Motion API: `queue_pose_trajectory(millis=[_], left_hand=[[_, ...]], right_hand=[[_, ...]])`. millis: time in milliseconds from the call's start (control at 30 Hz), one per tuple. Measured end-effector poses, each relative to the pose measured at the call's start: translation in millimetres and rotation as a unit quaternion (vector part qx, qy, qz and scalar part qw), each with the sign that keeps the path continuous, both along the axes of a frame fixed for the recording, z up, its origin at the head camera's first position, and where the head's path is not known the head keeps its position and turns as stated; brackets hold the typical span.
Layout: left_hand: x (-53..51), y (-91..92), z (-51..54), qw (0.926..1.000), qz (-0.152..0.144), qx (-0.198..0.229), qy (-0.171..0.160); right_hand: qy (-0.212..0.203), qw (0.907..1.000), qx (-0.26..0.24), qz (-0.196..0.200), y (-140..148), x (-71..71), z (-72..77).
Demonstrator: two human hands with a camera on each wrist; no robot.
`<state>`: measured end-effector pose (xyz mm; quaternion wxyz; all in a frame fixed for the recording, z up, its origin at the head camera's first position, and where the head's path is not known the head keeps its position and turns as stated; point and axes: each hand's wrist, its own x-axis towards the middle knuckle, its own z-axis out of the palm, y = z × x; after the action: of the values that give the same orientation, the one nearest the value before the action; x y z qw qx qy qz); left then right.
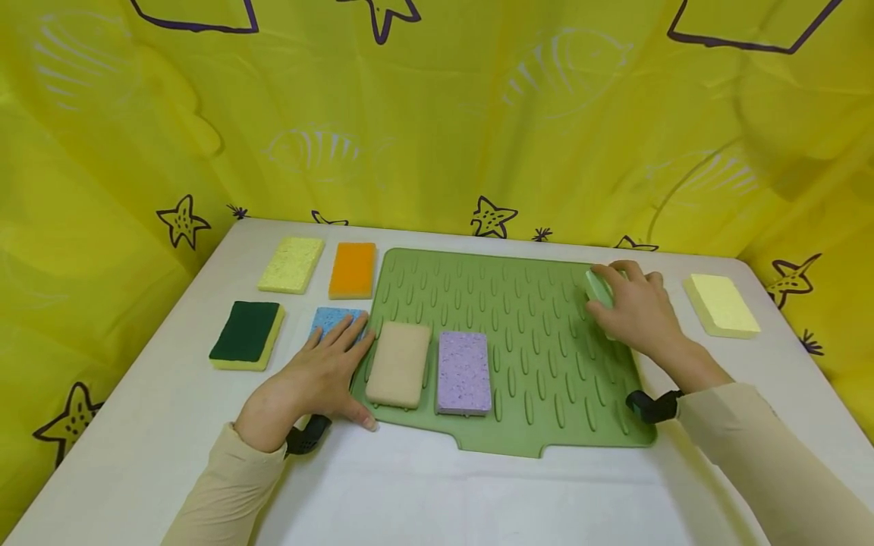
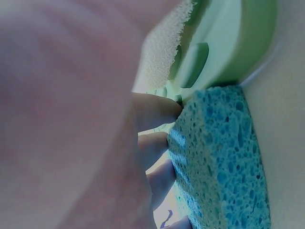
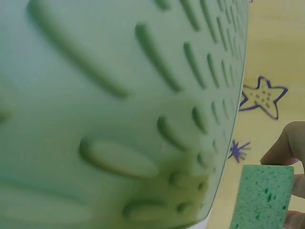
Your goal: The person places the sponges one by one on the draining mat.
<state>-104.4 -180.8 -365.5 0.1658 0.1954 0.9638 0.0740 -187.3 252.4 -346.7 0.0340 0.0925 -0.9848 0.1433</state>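
Observation:
My right hand [image 1: 635, 312] pinches a light green sponge [image 1: 598, 290] at the far right corner of a green ridged mat [image 1: 505, 444]. In the right wrist view the speckled sponge [image 3: 263, 198] sits between thumb and fingers beyond the mat's edge. My left hand [image 1: 317, 379] lies spread with straight fingers over a blue sponge [image 1: 334, 315] and the mat's left edge. Its fingertips touch the top of the porous blue sponge [image 2: 233, 157] in the left wrist view. On the mat, a beige sponge [image 1: 399, 364] lies left of a purple sponge [image 1: 464, 373].
Left of the mat lie a yellow sponge [image 1: 291, 265], an orange sponge [image 1: 352, 270] and a dark green and yellow scrub sponge [image 1: 246, 335]. A pale yellow sponge [image 1: 721, 305] lies to its right. A yellow patterned curtain [image 1: 437, 136] surrounds the white table [image 1: 410, 500] behind and at both sides.

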Motion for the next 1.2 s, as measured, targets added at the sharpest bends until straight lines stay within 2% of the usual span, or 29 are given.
queue_pose_trajectory(millis=[367, 633, 1200], left_hand=[[-0.1, 0.7, 1.6, 1.0000, 0.000, -0.003, 0.001], [-0.5, 1.0, 2.3, 1.0000, -0.001, -0.004, -0.003], [-0.5, 0.5, 0.9, 1.0000, -0.001, -0.005, -0.001]], right_hand=[[-0.010, 0.9997, -0.019, 0.011, -16, 11.9, 6.4], [-0.038, 0.9983, -0.036, 0.025, -26, 19.6, 11.6], [-0.062, 0.9965, -0.008, 0.056, -44, 31.9, 12.0]])
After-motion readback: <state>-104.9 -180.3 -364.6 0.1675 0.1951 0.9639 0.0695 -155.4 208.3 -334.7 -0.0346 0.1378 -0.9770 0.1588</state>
